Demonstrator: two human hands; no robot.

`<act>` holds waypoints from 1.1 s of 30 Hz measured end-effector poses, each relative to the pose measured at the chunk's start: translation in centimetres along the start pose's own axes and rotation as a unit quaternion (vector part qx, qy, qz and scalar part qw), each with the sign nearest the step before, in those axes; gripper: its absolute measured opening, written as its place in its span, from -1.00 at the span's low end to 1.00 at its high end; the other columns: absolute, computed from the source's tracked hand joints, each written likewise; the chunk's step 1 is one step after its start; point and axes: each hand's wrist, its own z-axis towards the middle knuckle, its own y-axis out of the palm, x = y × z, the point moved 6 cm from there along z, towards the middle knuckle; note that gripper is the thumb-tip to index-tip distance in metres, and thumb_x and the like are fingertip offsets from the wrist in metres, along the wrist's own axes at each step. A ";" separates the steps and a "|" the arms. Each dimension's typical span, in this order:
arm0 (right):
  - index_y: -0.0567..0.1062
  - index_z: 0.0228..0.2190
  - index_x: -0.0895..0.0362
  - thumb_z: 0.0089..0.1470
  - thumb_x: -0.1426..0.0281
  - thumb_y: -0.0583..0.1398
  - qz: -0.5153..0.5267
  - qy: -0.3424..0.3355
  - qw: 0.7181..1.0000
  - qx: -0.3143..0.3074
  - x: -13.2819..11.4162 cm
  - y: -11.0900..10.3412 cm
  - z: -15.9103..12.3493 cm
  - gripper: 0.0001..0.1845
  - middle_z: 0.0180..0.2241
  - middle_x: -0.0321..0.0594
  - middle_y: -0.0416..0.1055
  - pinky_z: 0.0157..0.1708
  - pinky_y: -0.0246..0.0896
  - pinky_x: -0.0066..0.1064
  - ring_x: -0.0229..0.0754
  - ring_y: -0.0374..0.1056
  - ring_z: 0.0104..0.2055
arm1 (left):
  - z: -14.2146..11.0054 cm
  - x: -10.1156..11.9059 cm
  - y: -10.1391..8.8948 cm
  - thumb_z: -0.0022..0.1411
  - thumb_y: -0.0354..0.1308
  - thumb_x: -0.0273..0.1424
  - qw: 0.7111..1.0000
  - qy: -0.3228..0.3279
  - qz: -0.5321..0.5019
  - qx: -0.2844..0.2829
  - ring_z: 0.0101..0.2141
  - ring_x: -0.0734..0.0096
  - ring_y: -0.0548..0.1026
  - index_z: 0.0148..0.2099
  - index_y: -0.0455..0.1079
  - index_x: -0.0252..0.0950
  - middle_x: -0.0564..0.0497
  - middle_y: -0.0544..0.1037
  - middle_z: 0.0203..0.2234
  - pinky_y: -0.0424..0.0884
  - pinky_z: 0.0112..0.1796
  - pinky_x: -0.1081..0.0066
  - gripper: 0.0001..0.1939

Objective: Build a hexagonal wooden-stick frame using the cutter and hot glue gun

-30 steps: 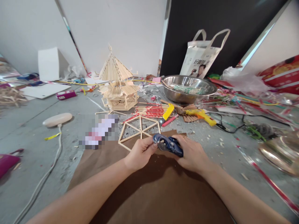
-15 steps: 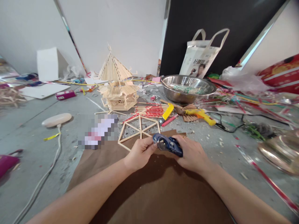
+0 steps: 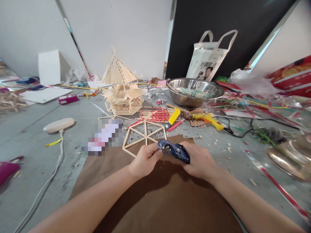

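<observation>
My right hand (image 3: 198, 158) is wrapped around the handles of a blue pipe cutter (image 3: 176, 151). The cutter's curved jaw points left and meets the fingertips of my left hand (image 3: 144, 160). Thumb and forefinger of that hand are pinched together at the jaw; whatever they hold is too small and hidden to make out. Just beyond both hands lies a flat hexagonal frame of wooden sticks (image 3: 146, 138) with spokes meeting in its middle. Its near right part is hidden behind my left hand and the cutter.
Brown paper (image 3: 167, 200) lies beneath my hands. Beyond stand a stick pavilion (image 3: 123, 102) and a metal basin (image 3: 195, 100). A yellow box cutter (image 3: 174, 117), yellow glue gun (image 3: 209, 120) with black cord and red-tipped sticks (image 3: 157, 115) lie between. A white cable (image 3: 54, 176) runs along the left.
The cutter has turned slightly and its jaw has drawn closer together by my left fingertips. Both hands stay almost in place, and the other things have not moved.
</observation>
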 end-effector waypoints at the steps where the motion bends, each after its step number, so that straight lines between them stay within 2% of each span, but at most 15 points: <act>1: 0.26 -0.28 0.13 -0.23 0.43 0.08 -0.001 -0.001 1.000 -0.001 0.0 0.0 0.0 -0.65 -0.39 -0.20 0.38 -0.45 -0.03 -0.43 -0.13 0.30 -0.35 | 0.0 0.0 0.0 0.17 -0.09 -0.34 1.000 0.002 0.000 0.000 -0.60 0.61 0.06 -0.47 0.27 -0.38 0.12 0.13 -0.66 0.07 -0.55 0.56 -0.74; 16: 0.24 -0.38 0.12 -0.21 0.40 0.06 -0.018 -0.001 1.000 0.001 -0.1 -0.1 -0.1 -0.77 -0.44 -0.22 0.39 -0.51 -0.06 -0.45 -0.15 0.31 -0.41 | 0.0 0.0 0.1 0.17 -0.10 -0.33 1.000 -0.001 -0.010 0.003 -0.60 0.62 0.06 -0.50 0.22 -0.37 0.13 0.10 -0.67 0.07 -0.54 0.55 -0.73; 33: 0.23 -0.43 0.11 -0.21 0.38 0.06 -0.022 0.001 1.000 0.016 0.2 0.2 0.1 -0.82 -0.48 -0.26 0.40 -0.54 -0.11 -0.45 -0.18 0.32 -0.46 | 0.0 -0.4 0.1 0.17 -0.09 -0.29 0.999 -0.024 -0.029 0.006 -0.61 0.62 0.00 -0.48 0.20 -0.37 0.14 0.05 -0.67 -0.03 -0.58 0.53 -0.73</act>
